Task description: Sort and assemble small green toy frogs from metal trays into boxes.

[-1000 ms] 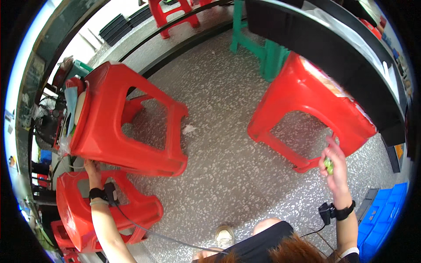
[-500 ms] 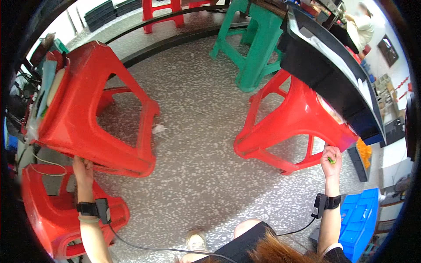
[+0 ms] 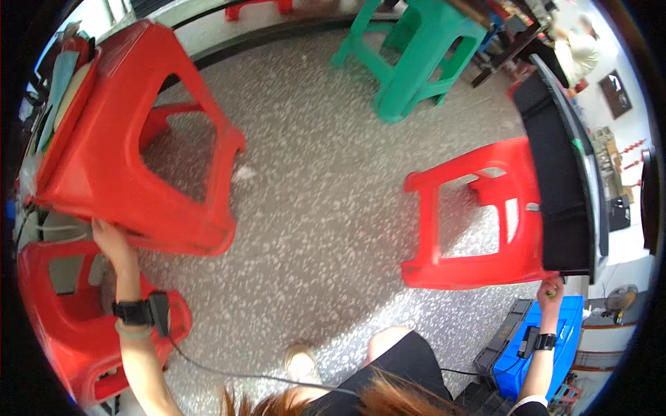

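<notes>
A stool (image 3: 114, 163) seems steadied by the left hand (image 3: 112, 244), finger closure unclear; firmness is needed next. Greens (image 3: 552, 293) are clasped in the right hand (image 3: 549, 290).

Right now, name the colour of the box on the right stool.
The box is black, in the head view.

From my remote post I see the left hand (image 3: 111, 243) at the near edge of a red stool (image 3: 104, 159). The right hand (image 3: 550, 288), curled round a small green piece (image 3: 551, 293), lies beside the near corner of a black tray (image 3: 558, 180) on the right-hand stool (image 3: 524, 265). A green stool (image 3: 406, 73) stands farther off.
</notes>
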`<state>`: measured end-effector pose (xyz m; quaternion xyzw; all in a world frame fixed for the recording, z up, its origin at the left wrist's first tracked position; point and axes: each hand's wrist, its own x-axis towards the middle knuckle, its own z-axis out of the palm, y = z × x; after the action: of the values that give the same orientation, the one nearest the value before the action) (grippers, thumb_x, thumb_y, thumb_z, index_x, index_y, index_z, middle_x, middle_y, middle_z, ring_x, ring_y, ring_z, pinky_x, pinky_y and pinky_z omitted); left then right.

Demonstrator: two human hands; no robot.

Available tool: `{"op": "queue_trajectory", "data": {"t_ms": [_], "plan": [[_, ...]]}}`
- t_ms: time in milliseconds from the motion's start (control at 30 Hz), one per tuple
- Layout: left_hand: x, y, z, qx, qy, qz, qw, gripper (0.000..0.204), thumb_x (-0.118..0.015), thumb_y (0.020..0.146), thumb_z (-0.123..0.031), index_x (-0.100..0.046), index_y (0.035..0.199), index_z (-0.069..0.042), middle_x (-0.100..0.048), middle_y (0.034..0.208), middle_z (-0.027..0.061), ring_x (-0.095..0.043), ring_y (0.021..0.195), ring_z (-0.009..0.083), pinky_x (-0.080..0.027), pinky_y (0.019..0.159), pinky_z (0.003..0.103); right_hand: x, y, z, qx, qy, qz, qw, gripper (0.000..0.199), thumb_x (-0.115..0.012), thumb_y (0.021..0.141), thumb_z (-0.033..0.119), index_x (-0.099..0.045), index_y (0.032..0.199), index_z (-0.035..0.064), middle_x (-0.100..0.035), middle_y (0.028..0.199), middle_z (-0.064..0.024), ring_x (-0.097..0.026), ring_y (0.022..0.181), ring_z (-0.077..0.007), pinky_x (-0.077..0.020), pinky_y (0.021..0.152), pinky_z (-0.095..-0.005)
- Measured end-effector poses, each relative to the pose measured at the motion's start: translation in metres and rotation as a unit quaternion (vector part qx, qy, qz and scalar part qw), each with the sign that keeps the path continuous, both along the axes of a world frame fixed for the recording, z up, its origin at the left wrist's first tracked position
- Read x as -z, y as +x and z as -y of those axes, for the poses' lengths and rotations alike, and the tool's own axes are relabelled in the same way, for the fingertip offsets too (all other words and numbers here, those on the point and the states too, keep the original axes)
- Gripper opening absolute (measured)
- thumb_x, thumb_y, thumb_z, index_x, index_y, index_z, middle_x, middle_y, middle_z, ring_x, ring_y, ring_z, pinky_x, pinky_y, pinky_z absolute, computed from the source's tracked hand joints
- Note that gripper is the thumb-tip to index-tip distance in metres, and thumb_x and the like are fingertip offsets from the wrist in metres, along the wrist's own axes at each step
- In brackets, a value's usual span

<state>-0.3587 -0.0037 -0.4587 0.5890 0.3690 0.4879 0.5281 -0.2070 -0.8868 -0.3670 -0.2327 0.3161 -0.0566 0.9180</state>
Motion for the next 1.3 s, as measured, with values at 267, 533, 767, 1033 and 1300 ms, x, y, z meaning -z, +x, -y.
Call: {"op": "queue_trajectory", "data": {"t_ms": [267, 533, 767, 1033, 1300], "plan": [[-0.003, 0.090, 0.045, -0.028, 0.072, -0.011, 0.997, 0.036, -0.034, 0.086, -0.024, -0.044, 0.106, 0.004, -0.053, 0.097, 0.0157, -0.051, 0.084, 0.0241, -0.038, 0.072, 0.032, -0.002, 0.001, -0.014, 0.004, -0.005, -0.017, 1.000, 0.004, -0.045, 0.070, 0.002, -0.048, 0.068, 0.0036, -0.039, 0.051, -0.0015, -0.031, 0.038, -0.0053, -0.0252, 0.032, -0.0154], [-0.019, 0.165, 0.093, -0.096, 0.125, -0.131, 0.979, 0.036, -0.032, 0.084, -0.023, -0.047, 0.099, 0.007, -0.050, 0.096, 0.0265, -0.046, 0.090, 0.0407, -0.036, 0.076, 0.039, -0.027, 0.011, -0.112, -0.020, 0.081, -0.057, 0.995, 0.013, -0.045, 0.066, 0.000, -0.038, 0.057, 0.0059, -0.037, 0.052, -0.0019, -0.032, 0.042, -0.0077, -0.0270, 0.033, -0.0155], [0.020, 0.177, 0.076, -0.047, 0.079, -0.026, 0.995, 0.033, -0.035, 0.085, -0.023, -0.048, 0.098, 0.005, -0.054, 0.090, 0.0177, -0.051, 0.076, 0.0303, -0.039, 0.069, 0.033, -0.023, 0.053, -0.180, -0.086, 0.075, -0.064, 0.991, 0.012, -0.043, 0.066, 0.000, -0.036, 0.059, 0.0059, -0.035, 0.052, -0.0007, -0.033, 0.043, -0.0076, -0.0281, 0.033, -0.0152], [-0.021, 0.140, 0.122, 0.035, -0.190, 0.124, 0.973, 0.025, -0.039, 0.086, -0.029, -0.050, 0.093, -0.007, -0.038, 0.066, -0.0049, -0.033, 0.054, 0.0028, -0.026, 0.046, 0.016, -0.029, 0.099, -0.242, -0.137, 0.073, -0.044, 0.987, 0.013, -0.042, 0.063, -0.003, -0.033, 0.060, 0.0055, -0.033, 0.051, -0.0005, -0.032, 0.041, -0.0085, -0.0290, 0.033, -0.0159], [0.041, 0.115, 0.140, 0.064, -0.244, 0.110, 0.961, 0.021, -0.039, 0.086, -0.029, -0.050, 0.086, -0.010, -0.037, 0.066, -0.0053, -0.032, 0.055, 0.0029, -0.027, 0.048, 0.016, -0.025, 0.102, -0.259, -0.100, 0.041, -0.058, 0.992, 0.010, -0.042, 0.060, -0.001, -0.034, 0.063, 0.0049, -0.034, 0.051, -0.0017, -0.036, 0.043, -0.0102, -0.0297, 0.033, -0.0160]]}}
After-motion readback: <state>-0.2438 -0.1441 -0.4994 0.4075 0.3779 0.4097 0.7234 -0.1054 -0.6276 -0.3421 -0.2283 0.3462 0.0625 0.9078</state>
